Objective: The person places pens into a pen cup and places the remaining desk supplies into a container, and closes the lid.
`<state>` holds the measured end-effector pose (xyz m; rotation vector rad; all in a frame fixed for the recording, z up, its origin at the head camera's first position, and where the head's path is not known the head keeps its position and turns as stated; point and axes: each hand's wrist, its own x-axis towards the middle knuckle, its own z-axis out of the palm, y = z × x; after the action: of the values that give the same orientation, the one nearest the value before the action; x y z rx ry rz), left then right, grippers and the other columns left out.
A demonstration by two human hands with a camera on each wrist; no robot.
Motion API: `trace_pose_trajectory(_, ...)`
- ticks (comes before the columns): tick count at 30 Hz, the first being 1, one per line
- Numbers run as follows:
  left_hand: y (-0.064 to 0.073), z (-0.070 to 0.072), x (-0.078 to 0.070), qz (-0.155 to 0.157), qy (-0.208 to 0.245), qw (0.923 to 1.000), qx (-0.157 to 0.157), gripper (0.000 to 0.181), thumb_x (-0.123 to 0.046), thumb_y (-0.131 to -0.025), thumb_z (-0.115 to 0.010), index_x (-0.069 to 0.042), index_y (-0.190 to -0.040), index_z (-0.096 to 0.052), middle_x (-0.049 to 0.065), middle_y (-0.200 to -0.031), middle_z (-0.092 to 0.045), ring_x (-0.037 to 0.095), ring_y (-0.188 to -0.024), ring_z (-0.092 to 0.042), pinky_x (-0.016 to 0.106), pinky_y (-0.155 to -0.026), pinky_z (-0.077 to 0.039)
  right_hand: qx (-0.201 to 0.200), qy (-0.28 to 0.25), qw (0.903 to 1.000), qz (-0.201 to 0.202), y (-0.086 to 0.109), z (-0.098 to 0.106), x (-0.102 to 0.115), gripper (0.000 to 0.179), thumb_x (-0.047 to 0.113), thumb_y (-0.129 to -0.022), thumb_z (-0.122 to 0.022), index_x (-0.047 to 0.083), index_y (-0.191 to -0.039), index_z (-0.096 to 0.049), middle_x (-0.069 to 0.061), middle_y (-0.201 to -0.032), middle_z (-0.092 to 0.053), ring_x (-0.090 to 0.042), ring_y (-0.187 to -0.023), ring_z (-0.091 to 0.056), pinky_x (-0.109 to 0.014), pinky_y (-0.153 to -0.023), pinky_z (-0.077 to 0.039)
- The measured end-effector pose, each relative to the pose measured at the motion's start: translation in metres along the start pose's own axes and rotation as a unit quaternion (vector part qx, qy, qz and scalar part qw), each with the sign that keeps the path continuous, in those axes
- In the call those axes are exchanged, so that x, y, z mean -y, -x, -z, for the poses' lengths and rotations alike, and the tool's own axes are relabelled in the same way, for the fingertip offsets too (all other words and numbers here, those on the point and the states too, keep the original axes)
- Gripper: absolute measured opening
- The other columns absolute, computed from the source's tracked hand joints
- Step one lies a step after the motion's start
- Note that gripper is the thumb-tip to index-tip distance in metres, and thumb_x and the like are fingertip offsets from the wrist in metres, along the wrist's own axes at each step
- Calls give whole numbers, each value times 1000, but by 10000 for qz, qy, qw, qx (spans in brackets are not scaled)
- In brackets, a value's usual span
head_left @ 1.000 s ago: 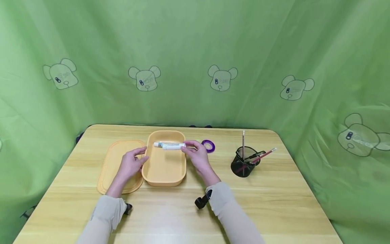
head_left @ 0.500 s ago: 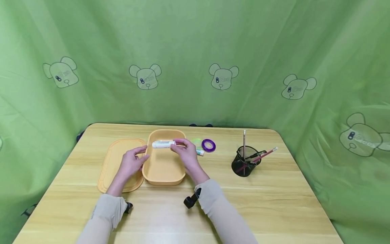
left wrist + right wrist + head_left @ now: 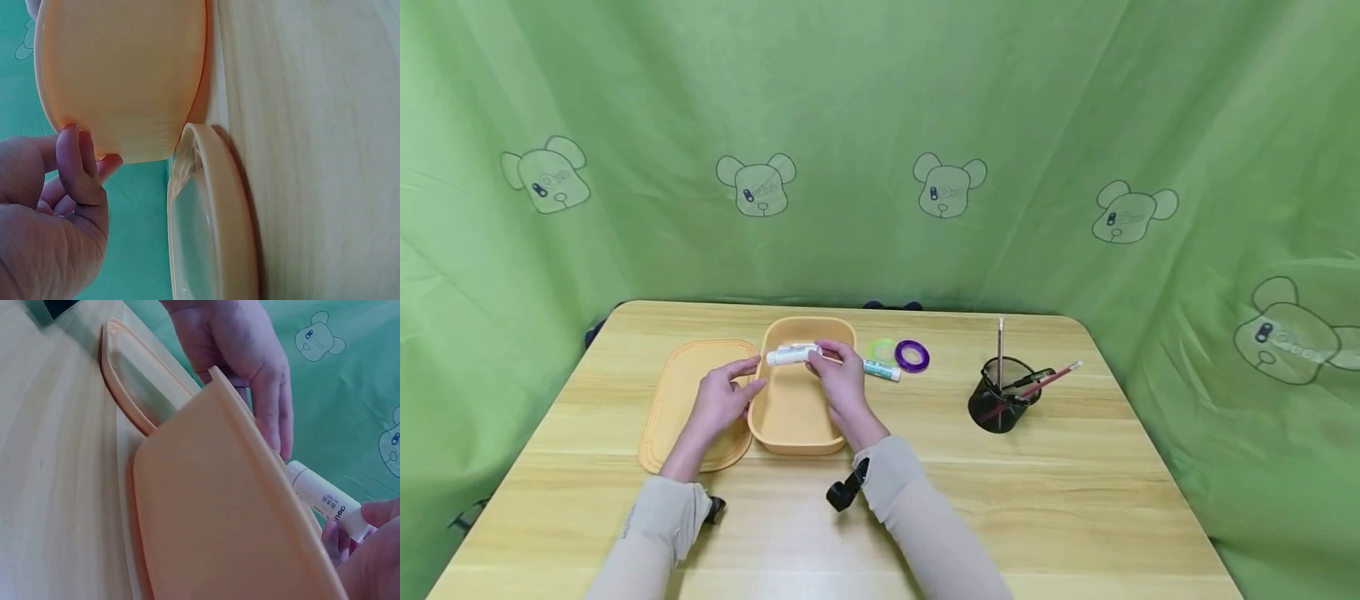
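Observation:
My right hand (image 3: 844,387) pinches a white glue stick (image 3: 786,356) by one end, holding it level over an orange plastic box (image 3: 797,421). In the right wrist view the glue stick (image 3: 322,494) shows just beyond the box's rim, near the left hand (image 3: 250,356). My left hand (image 3: 718,402) grips the box's left rim between thumb and fingers, as the left wrist view of the box (image 3: 125,75) shows. Part of the box's inside is hidden behind the right hand. The orange lid (image 3: 679,400) lies flat on the table under the left forearm.
Right of the box lie another glue stick (image 3: 882,372), a green tape roll (image 3: 878,345) and a purple tape roll (image 3: 902,362). Farther right stands a black mesh pen cup (image 3: 992,412) with pencils and a pen. A green curtain (image 3: 850,258) hangs behind the table.
My right hand has moved left over the box with the glue stick, uncovering the other glue stick and green tape roll on the table. The left hand has stayed at the rim.

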<state>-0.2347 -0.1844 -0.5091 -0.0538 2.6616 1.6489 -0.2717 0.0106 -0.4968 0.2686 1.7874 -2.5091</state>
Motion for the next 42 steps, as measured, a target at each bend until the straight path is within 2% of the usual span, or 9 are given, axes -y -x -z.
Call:
trace_pose_trajectory(12, 0, -2, -1, 54, 101, 9999, 40, 47, -13, -100, -70, -6, -146, -59, 24, -140, -63, 10, -48, -53, 24, -44, -51, -286, 412, 9987, 86, -2, -4, -13, 29, -8, -93, -68, -9, -122, -65, -14, -108, -62, -16, -90, -66, -33, -93, -62)
trace_pose_trajectory(16, 0, -2, 0, 19, 100, 9999, 40, 48, -12, -100, -70, -6, -146, -58, 24, -140, -64, 10, -47, -54, 23, -44, -51, -420, 767, 9961, 75, -4, -5, -15, 26, -6, -93, -69, -4, -119, -68, -13, -110, -64, -18, -94, -65, -37, -96, -61)
trace_pose_trajectory(22, 0, -1, 0, 4, 33, 10000, 12, 48, -12, -100, -70, -5, -146, -58, 24, -140, -63, 11, -47, -54, 22, -42, -48, -490, 1521, 9870, 156, -7, -6, -20, 23, -2, -94, -69, 1, -117, -68, -13, -113, -65, -20, -99, -65, -27, -85, -60)
trace_pose_trajectory(27, 0, 1, -1, -11, 32, 10000, 24, 49, -11, -100, -69, -4, -146, -57, 25, -140, -63, 11, -47, -54, 22, -43, -48, -454, 1699, 9843, 118, -9, -7, -21, 24, 0, -95, -68, 2, -119, -68, -11, -110, -64, -17, -95, -62, -22, -80, -56)
trace_pose_trajectory(36, 0, -1, -1, -16, 57, 10000, 38, 48, -12, -100, -69, -5, -147, -57, 25, -141, -63, 12, -47, -53, 22, -43, -47, -539, 2036, 9776, -34, -10, -6, -20, 25, 1, -95, -67, 5, -119, -68, -10, -110, -64, -16, -93, -58, -21, -76, -52)
trace_pose_trajectory(42, 1, 0, -2, 45, 122, 9999, 22, 48, -12, -100, -69, -5, -147, -57, 24, -141, -63, 10, -47, -52, 21, -43, -47, -574, 2255, 9722, -254, -11, -6, -21, 23, 3, -97, -65, 7, -119, -67, -9, -110, -62, -19, -98, -56, -26, -82, -51)
